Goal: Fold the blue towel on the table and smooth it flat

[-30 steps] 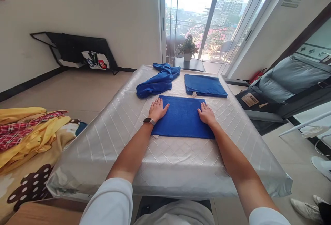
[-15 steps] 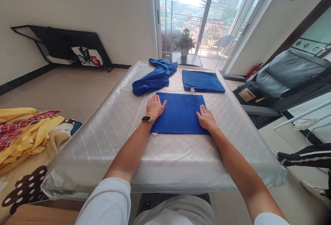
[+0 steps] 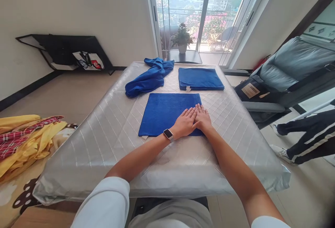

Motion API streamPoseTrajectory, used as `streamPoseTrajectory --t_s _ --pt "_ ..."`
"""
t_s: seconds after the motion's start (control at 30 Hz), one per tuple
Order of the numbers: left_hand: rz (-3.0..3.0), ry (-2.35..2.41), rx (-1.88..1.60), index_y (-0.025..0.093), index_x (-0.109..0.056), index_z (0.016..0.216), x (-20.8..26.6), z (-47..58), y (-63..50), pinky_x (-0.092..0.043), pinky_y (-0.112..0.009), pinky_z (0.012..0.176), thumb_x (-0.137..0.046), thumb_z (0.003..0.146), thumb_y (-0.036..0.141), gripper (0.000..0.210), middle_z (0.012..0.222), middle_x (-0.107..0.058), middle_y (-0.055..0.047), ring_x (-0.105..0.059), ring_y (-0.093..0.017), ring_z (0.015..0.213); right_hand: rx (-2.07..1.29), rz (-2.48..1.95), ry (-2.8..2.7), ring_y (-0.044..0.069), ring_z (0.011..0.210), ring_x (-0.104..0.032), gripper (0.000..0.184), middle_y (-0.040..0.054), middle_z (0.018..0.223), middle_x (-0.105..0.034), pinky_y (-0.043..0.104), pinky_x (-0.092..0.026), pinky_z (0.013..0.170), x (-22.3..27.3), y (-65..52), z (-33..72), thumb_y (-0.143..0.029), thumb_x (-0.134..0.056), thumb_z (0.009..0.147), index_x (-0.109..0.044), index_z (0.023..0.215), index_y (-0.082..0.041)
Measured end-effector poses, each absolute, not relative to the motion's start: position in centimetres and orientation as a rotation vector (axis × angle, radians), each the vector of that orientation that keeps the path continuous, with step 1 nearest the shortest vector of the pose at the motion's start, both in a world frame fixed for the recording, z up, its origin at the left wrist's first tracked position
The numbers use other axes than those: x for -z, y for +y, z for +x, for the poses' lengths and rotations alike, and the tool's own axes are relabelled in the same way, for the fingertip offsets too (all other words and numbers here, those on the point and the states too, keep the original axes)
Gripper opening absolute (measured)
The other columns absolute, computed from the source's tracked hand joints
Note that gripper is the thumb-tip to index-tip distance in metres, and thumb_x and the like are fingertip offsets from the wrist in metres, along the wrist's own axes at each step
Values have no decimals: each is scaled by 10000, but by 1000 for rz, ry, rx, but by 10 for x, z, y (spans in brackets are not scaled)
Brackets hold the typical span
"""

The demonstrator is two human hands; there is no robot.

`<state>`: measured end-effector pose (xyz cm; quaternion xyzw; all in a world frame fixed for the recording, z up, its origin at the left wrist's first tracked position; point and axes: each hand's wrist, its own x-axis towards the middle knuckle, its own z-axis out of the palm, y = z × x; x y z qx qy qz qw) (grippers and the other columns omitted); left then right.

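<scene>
A blue towel, folded into a flat rectangle, lies on the table in front of me, a white tag poking out at its near left corner. My left hand rests flat on its right part, fingers stretched out. Right beside it, my right hand is spread flat over the towel's right edge, and the two hands touch. Farther back on the right is a neat stack of folded blue towels with a white tag at its front. A crumpled blue towel lies in a loose heap at the back left.
A silvery quilted cloth covers the table. Behind stands a chair with a potted plant. Yellow and plaid cloths lie at left. On the right are a grey recliner and another person's legs.
My left hand has slid right across the towel, from its left edge to beside my right hand. The right hand stays at the right edge. Another person's legs have come further into view.
</scene>
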<state>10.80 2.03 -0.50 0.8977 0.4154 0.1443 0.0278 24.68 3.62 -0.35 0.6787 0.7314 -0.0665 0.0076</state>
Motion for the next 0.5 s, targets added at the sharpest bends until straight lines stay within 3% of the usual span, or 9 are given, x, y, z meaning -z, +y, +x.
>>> streamPoseTrajectory --t_s 0.1,0.27,0.37,0.5 --pt "2658 1384 -362 117 -336 1637 4 122 41 -143 -429 1325 -131 1082 581 752 1693 -323 -119 -228 -233 1598 211 2134 2313 259 1627 -89 683 83 1765 -117 448 -125 1303 3 35 247 -351 -285 1053 -185 1695 -142" --pt "2545 1503 -280 105 -312 1645 7 108 56 -157 -426 1323 -108 1075 575 766 1705 -289 -121 -220 -239 1601 252 2200 2293 260 1622 -119 685 103 1757 -151 444 -128 1303 0 34 244 -414 -199 1081 -204 1683 -87" --pt "2526 1578 -243 139 -283 1659 10 72 54 -150 -434 1324 -142 1068 605 766 1717 -265 -97 -198 -246 1606 258 2224 2298 260 1619 -132 700 111 1753 -162 442 -118 1304 0 34 243 -446 -175 1089 -212 1677 -67" --pt "2416 1810 -163 92 -269 1655 10 0 48 -146 -439 1322 -115 1063 622 809 1722 -241 -131 -185 -255 1609 269 2234 2303 254 1619 -132 705 104 1755 -156 439 -116 1303 1 34 243 -462 -167 1091 -219 1676 -73"
